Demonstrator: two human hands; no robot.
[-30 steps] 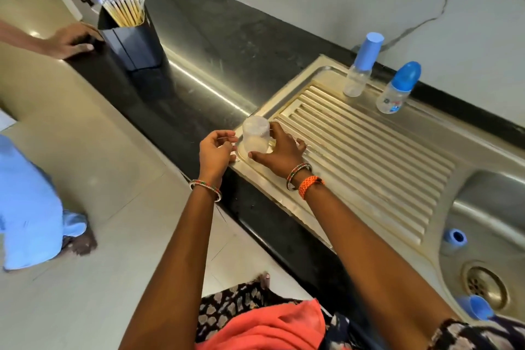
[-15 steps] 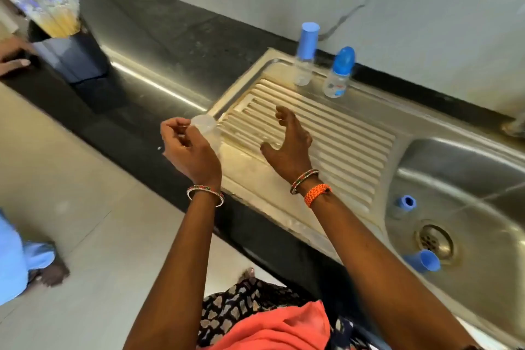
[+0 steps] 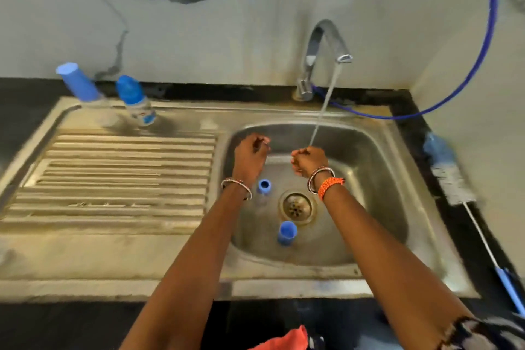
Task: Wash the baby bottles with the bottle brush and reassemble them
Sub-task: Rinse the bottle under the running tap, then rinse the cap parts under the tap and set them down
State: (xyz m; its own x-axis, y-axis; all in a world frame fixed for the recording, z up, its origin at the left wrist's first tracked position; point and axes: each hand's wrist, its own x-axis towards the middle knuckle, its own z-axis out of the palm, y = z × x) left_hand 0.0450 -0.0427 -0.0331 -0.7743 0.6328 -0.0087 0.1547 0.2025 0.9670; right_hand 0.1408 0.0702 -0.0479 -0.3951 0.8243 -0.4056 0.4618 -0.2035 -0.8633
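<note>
Both my hands are over the sink basin (image 3: 377,179). My left hand (image 3: 251,155) has its fingers curled, pinching something small and clear that the hand mostly hides. Under the running stream, my right hand (image 3: 309,160) is curled and I see nothing in it. Two blue bottle parts (image 3: 264,186) (image 3: 287,231) lie in the basin near the drain. A bottle with a tall blue cap (image 3: 78,84) and a second blue-capped bottle (image 3: 136,102) stand at the back of the drainboard (image 3: 113,179). The bottle brush (image 3: 451,179) lies on the counter to the right.
The tap (image 3: 321,48) is running into the basin. A blue hose (image 3: 454,94) loops from the tap base up the right wall. The brush's blue handle (image 3: 510,290) reaches the counter's front right edge. Black counter surrounds the sink.
My view swung right from the drainboard to the basin. Both hands moved from the drainboard's left end to over the sink, and my right hand went from spread open to curled under the water.
</note>
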